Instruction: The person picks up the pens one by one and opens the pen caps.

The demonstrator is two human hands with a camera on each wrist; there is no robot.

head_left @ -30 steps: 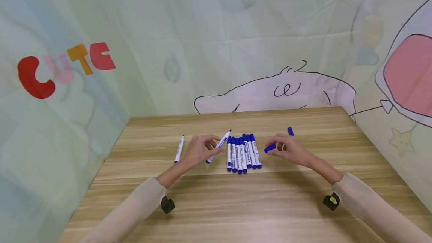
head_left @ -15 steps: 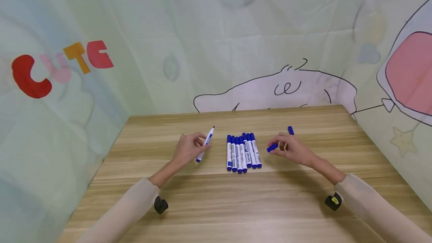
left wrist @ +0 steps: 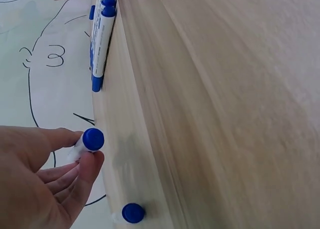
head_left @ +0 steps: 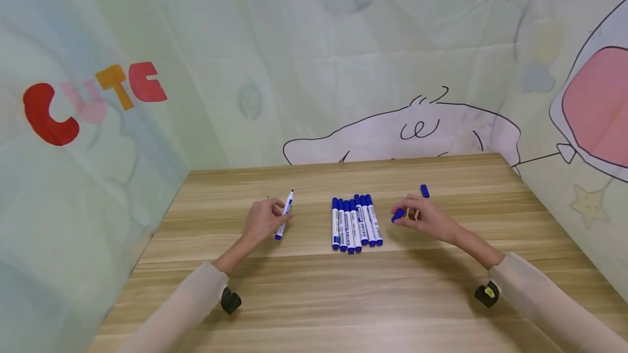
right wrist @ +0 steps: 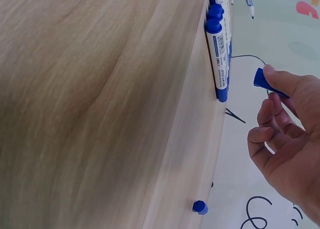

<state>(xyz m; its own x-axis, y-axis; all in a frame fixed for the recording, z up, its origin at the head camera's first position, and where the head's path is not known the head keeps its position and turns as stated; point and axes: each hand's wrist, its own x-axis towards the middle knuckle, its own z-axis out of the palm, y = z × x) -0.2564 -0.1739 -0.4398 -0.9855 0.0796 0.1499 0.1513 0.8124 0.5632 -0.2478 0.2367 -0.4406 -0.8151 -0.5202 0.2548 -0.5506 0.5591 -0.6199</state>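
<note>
Between thumb and fingers, my left hand [head_left: 261, 219] pinches an uncapped whiteboard marker [head_left: 284, 218], white with a blue end and a dark tip pointing away from me. A second uncapped marker lies on the table beside that hand and is mostly hidden by it; the left wrist view shows its blue end [left wrist: 133, 213]. On the right, my right hand [head_left: 428, 221] pinches a loose blue marker cap [right wrist: 261, 79]. Capped blue markers [head_left: 350, 227] lie side by side in a row on the table between both hands.
Another blue cap [head_left: 424, 190] lies on the wooden table [head_left: 314, 298] beyond my right hand. A printed curtain [head_left: 235, 42] hangs behind the table's back edge and along its sides.
My left hand has carried the uncapped marker leftward, away from the row, to beside the other uncapped one. My right hand has shifted slightly right, still holding the cap.
</note>
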